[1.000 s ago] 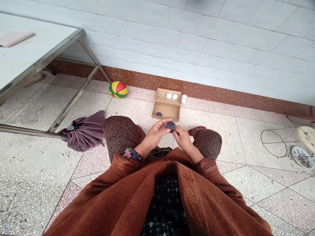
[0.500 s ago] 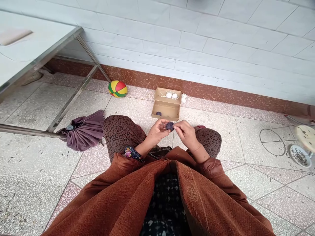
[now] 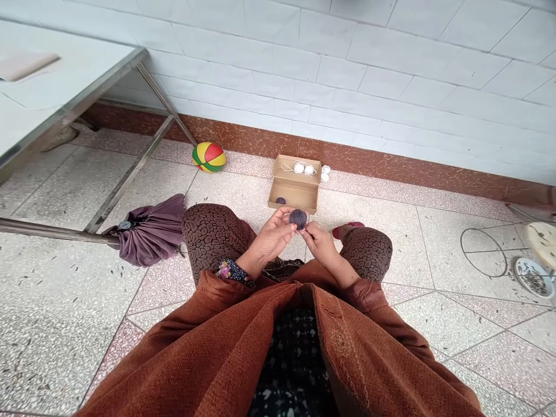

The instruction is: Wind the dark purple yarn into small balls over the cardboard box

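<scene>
A ball of dark purple-grey yarn (image 3: 297,218) is held up between my two hands, above the floor and just in front of the cardboard box. My left hand (image 3: 274,234) grips it from the left with thumb and fingers. At its lower right edge, the fingertips of my right hand (image 3: 320,242) are pinched together on the yarn; a single strand there is too fine to make out. Inside the open cardboard box (image 3: 292,190) lies another dark yarn ball (image 3: 280,201), and white yarn balls (image 3: 303,168) rest on its raised lid.
More white balls (image 3: 325,172) lie beside the lid near the wall. A colourful ball (image 3: 209,157) sits by the leg of a metal-framed table (image 3: 104,75). Purple cloth (image 3: 154,231) lies left of my knee. At right are a wire ring (image 3: 464,250) and a bowl (image 3: 519,269).
My right hand has come down and slightly left, from the ball's right side to its lower edge. The yarn ball has risen slightly and shows more of its face.
</scene>
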Action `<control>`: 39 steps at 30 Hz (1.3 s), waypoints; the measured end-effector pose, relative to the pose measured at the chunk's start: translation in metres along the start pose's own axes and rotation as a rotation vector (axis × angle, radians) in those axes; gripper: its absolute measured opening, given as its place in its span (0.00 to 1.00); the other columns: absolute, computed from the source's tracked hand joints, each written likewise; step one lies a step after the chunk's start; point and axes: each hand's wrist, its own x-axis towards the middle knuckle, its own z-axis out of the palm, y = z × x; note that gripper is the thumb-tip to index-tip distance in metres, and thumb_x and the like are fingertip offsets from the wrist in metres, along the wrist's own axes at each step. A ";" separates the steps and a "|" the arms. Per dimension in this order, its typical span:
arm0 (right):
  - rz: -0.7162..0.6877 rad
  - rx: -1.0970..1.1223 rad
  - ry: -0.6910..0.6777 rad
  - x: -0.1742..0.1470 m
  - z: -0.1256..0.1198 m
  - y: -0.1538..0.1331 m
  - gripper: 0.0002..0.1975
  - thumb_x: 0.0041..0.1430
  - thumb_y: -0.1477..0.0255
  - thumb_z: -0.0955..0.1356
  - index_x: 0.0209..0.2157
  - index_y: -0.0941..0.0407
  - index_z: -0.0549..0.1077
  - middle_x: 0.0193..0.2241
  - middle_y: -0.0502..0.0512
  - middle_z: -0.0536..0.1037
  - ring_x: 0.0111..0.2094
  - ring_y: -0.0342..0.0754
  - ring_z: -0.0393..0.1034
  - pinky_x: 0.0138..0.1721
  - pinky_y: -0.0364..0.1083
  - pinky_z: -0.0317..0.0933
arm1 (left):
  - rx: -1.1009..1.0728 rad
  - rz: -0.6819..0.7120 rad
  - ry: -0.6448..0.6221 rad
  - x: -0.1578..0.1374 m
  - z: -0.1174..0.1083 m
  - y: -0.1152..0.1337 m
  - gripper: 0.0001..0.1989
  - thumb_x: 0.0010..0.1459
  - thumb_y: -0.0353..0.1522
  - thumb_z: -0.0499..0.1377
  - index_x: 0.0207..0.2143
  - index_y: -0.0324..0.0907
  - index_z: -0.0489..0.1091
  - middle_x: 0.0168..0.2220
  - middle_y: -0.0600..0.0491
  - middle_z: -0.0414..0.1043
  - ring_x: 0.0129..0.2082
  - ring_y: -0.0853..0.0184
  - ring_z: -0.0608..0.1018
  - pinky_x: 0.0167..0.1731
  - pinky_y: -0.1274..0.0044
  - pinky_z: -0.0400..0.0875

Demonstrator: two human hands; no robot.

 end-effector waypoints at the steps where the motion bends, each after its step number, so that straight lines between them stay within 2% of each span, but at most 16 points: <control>1: -0.022 -0.019 -0.028 -0.002 0.000 0.000 0.17 0.80 0.62 0.64 0.38 0.53 0.79 0.33 0.55 0.78 0.36 0.50 0.74 0.38 0.46 0.70 | 0.012 0.008 0.022 0.001 -0.001 0.000 0.27 0.50 0.39 0.79 0.48 0.48 0.71 0.50 0.49 0.81 0.50 0.59 0.82 0.53 0.65 0.73; 6: -0.200 -0.025 -0.161 -0.007 -0.011 -0.012 0.15 0.81 0.63 0.65 0.43 0.52 0.81 0.36 0.57 0.81 0.38 0.50 0.77 0.41 0.47 0.72 | 0.197 0.117 0.179 0.007 -0.009 -0.005 0.27 0.48 0.36 0.79 0.46 0.46 0.71 0.43 0.54 0.79 0.44 0.65 0.79 0.51 0.70 0.71; 10: -0.245 -0.004 -0.111 -0.001 -0.025 -0.024 0.15 0.81 0.63 0.65 0.45 0.51 0.82 0.37 0.57 0.82 0.38 0.51 0.78 0.42 0.49 0.73 | 0.297 0.143 0.190 0.007 -0.010 -0.008 0.27 0.48 0.37 0.78 0.47 0.46 0.71 0.42 0.55 0.78 0.42 0.66 0.78 0.50 0.71 0.71; 14: -0.153 0.026 0.065 0.016 -0.039 -0.026 0.15 0.80 0.61 0.66 0.44 0.50 0.83 0.38 0.57 0.83 0.41 0.52 0.78 0.45 0.51 0.74 | 0.296 0.097 0.074 0.004 -0.004 -0.007 0.26 0.48 0.36 0.79 0.46 0.46 0.71 0.43 0.54 0.79 0.42 0.66 0.79 0.47 0.73 0.71; 17: -0.063 0.073 0.157 0.027 -0.040 -0.018 0.13 0.78 0.61 0.68 0.41 0.51 0.83 0.36 0.56 0.82 0.39 0.53 0.77 0.44 0.51 0.73 | 0.248 0.033 -0.024 0.000 0.000 -0.004 0.25 0.49 0.35 0.79 0.45 0.45 0.73 0.41 0.54 0.79 0.41 0.68 0.78 0.44 0.75 0.71; 21: 0.119 0.145 0.161 0.028 -0.029 -0.008 0.13 0.75 0.60 0.69 0.37 0.51 0.81 0.34 0.54 0.81 0.38 0.52 0.75 0.44 0.50 0.70 | 0.128 -0.060 -0.158 -0.005 0.002 -0.002 0.23 0.53 0.35 0.78 0.47 0.44 0.74 0.40 0.53 0.80 0.38 0.67 0.80 0.41 0.75 0.72; 24: 0.219 0.234 0.135 0.022 -0.018 -0.003 0.14 0.73 0.60 0.68 0.36 0.52 0.79 0.33 0.53 0.80 0.37 0.51 0.74 0.43 0.49 0.68 | 0.029 -0.115 -0.189 -0.007 0.001 -0.001 0.23 0.55 0.34 0.77 0.51 0.44 0.76 0.45 0.50 0.82 0.43 0.64 0.83 0.44 0.73 0.74; 27: 0.250 0.283 0.096 0.015 -0.011 -0.001 0.15 0.72 0.58 0.68 0.35 0.52 0.77 0.32 0.52 0.79 0.36 0.50 0.72 0.42 0.48 0.67 | -0.034 -0.158 -0.163 -0.006 -0.002 0.000 0.25 0.55 0.33 0.77 0.54 0.44 0.78 0.52 0.46 0.82 0.49 0.60 0.84 0.48 0.71 0.76; 29: 0.254 0.286 0.070 0.011 -0.008 0.001 0.16 0.72 0.56 0.67 0.35 0.52 0.77 0.31 0.52 0.77 0.34 0.49 0.70 0.40 0.47 0.66 | -0.067 -0.177 -0.125 -0.004 -0.003 0.001 0.26 0.54 0.32 0.77 0.55 0.42 0.80 0.53 0.45 0.82 0.51 0.59 0.84 0.50 0.71 0.76; 33: 0.224 0.247 0.027 0.004 -0.004 0.004 0.19 0.74 0.52 0.67 0.36 0.52 0.76 0.30 0.52 0.77 0.33 0.49 0.71 0.39 0.47 0.67 | -0.130 -0.154 0.036 0.002 -0.010 0.003 0.22 0.49 0.30 0.79 0.47 0.41 0.81 0.49 0.48 0.83 0.48 0.63 0.83 0.52 0.71 0.77; 36: 0.105 0.195 0.000 0.001 -0.002 0.002 0.20 0.77 0.52 0.65 0.37 0.52 0.78 0.33 0.55 0.80 0.37 0.51 0.75 0.43 0.49 0.71 | -0.131 -0.105 0.148 0.008 -0.018 0.004 0.22 0.46 0.28 0.80 0.43 0.41 0.80 0.45 0.52 0.82 0.45 0.66 0.82 0.52 0.72 0.77; 39: -0.075 0.147 -0.094 -0.002 -0.005 -0.006 0.19 0.80 0.56 0.64 0.40 0.52 0.80 0.35 0.57 0.81 0.38 0.51 0.77 0.44 0.49 0.72 | -0.071 -0.046 0.232 0.011 -0.024 0.003 0.23 0.45 0.28 0.80 0.44 0.42 0.79 0.45 0.53 0.81 0.44 0.68 0.80 0.49 0.74 0.75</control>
